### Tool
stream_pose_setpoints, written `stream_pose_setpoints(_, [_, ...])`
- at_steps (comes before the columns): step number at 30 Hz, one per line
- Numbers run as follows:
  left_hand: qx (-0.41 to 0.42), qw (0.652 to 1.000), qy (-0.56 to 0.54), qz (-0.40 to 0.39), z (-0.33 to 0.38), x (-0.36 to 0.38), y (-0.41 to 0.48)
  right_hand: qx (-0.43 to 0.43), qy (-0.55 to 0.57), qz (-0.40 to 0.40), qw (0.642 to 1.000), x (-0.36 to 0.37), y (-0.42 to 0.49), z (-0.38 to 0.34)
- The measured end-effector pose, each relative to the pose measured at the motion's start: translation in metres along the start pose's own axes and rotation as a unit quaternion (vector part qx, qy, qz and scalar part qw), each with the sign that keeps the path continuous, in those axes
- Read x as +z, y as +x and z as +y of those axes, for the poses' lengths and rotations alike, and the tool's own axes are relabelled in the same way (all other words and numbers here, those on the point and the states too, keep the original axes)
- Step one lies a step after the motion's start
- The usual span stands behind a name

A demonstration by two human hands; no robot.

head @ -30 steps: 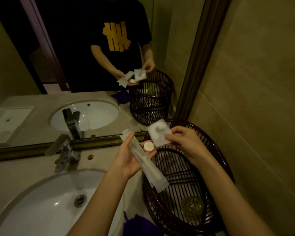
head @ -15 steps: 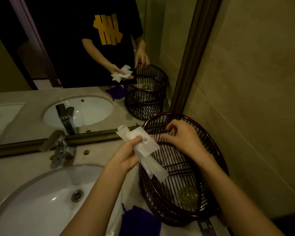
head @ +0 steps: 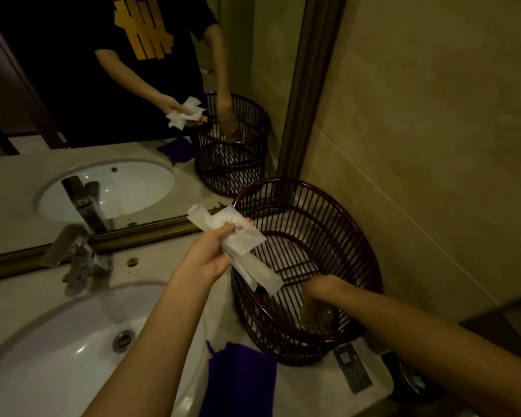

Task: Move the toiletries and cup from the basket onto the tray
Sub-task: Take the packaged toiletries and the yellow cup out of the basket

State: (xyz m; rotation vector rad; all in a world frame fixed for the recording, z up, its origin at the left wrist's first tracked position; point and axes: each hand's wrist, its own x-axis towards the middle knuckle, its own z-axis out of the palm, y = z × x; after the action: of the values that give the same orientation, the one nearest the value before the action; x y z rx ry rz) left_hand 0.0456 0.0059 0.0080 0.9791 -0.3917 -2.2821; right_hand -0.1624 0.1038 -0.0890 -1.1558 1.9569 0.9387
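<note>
Cup [head: 316, 319] sat low in the basket [head: 361, 236], under the right hand [head: 319, 288].
Right fingers reached onto it at 6 o'clock, grip unclear; left hand [head: 205, 257] clenched white sachets [head: 238, 245] at the basket's 9 o'clock.

This is a bathroom, dimly lit, seen at its vanity. The plainest sign is the white oval sink [head: 82, 350] sunk into a pale stone counter [head: 307, 383], with a round metal drain at its bottom. Just behind the sink stands a metal faucet [head: 76, 257], and behind that a large wall mirror [head: 103, 115] in a dark frame (it reflects the sink, the faucet and the person standing at the counter). Right of the sink a dark slatted basket [head: 307, 206] sits in the corner against beige tiled walls [head: 433, 145].
</note>
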Motion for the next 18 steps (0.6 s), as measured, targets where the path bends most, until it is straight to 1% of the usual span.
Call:
stream_pose_setpoints(2, [-0.001,1.0,-0.003,-0.002,0.0,0.0,-0.001,-0.005,-0.019,0.007,1.0,0.004,-0.002,-0.007])
stream_pose_setpoints(4, [-0.005,1.0,-0.004,-0.004,0.001,-0.001,-0.003,-0.002,0.01,0.021,1.0,0.006,-0.007,-0.007])
stream_pose_setpoints(6, [-0.006,1.0,-0.009,-0.005,0.001,0.0,-0.006,-0.021,0.008,0.057,0.998,0.003,-0.013,-0.001])
stream_pose_setpoints(7, [-0.005,1.0,-0.014,-0.005,0.002,0.001,-0.007,-0.051,0.015,0.075,0.996,-0.002,-0.017,0.001])
stream_pose_setpoints(8, [-0.006,1.0,-0.019,-0.005,0.002,0.001,-0.01,-0.058,0.021,0.076,0.995,-0.007,-0.021,0.003])
stream_pose_setpoints(10, [-0.012,1.0,-0.023,-0.013,0.003,-0.001,-0.015,-0.063,0.061,0.04,0.995,-0.021,-0.031,0.004])
stream_pose_setpoints(11, [-0.015,0.999,-0.023,-0.019,0.004,-0.003,-0.017,-0.074,0.107,0.025,0.991,-0.031,-0.038,0.002])
stream_pose_setpoints(12, [-0.018,0.999,-0.024,-0.025,0.005,-0.006,-0.018,-0.091,0.161,0.02,0.983,-0.04,-0.044,0.003])
stream_pose_setpoints(13, [-0.019,0.999,-0.024,-0.03,0.007,-0.01,-0.019,-0.117,0.2,0.037,0.972,-0.047,-0.048,0.007])
stream_pose_setpoints(15, [-0.023,0.999,-0.026,-0.042,0.012,-0.017,-0.022,-0.157,0.275,0.11,0.942,-0.052,-0.068,0.015])
stream_pose_setpoints(16, [-0.023,0.998,-0.027,-0.049,0.015,-0.02,-0.024,-0.171,0.323,0.154,0.918,-0.052,-0.079,0.018])
stream_pose_setpoints(18, [-0.021,0.998,-0.031,-0.059,0.022,-0.028,-0.03,-0.207,0.414,0.226,0.857,-0.047,-0.094,0.018])
